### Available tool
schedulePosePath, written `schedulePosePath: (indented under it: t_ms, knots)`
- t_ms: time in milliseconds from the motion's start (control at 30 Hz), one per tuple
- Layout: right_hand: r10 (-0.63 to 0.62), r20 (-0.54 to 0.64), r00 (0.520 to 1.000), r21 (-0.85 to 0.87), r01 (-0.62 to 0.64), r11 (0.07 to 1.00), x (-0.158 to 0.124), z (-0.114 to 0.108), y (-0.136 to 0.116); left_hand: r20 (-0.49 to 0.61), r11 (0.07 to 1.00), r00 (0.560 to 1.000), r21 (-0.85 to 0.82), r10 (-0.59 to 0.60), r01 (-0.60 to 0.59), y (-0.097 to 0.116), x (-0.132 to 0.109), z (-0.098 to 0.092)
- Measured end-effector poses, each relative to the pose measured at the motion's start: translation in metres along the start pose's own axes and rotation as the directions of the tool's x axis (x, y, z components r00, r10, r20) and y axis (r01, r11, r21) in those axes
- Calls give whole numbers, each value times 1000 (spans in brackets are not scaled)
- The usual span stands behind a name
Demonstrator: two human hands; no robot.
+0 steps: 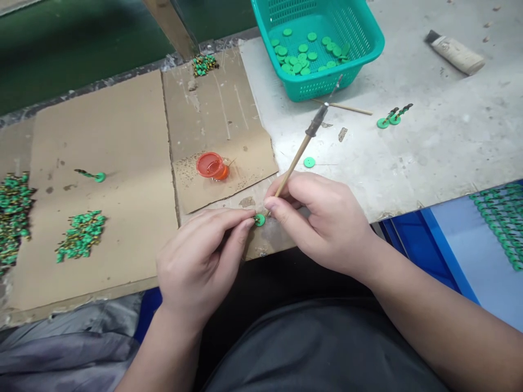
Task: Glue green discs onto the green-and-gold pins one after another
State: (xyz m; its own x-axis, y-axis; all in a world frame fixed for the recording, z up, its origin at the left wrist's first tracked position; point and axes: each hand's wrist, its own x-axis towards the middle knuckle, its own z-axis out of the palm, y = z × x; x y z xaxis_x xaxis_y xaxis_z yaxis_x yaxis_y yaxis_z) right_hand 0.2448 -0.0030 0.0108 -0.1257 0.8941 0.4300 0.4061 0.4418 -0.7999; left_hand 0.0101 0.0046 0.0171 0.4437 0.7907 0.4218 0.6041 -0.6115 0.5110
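The left hand was pinched closed on a flat green disc, and the right hand was closed on a thin wooden stick. The stick's long axis slanted up and away from the disc, whose right edge sat just by the right fingers. An orange cup sat just beyond, with a teal basket farther off.

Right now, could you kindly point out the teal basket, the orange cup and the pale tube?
Teal basket (370, 41), head view, rim.
Orange cup (223, 173), head view, side wall.
Pale tube (455, 53), head view, middle.
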Motion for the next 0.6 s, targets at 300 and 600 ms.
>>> schedulePosePath:
  t_ms: [300, 600]
  knots:
    - [30, 5, 1000, 15, -30, 999, 1, -1, -1, -2, 897, 926, -250, -377, 365, 4, 3, -5]
    - [79, 15, 997, 46, -80, 996, -1, 1, -6, 251, 515, 785, -635, -567, 575, 16, 26, -44]
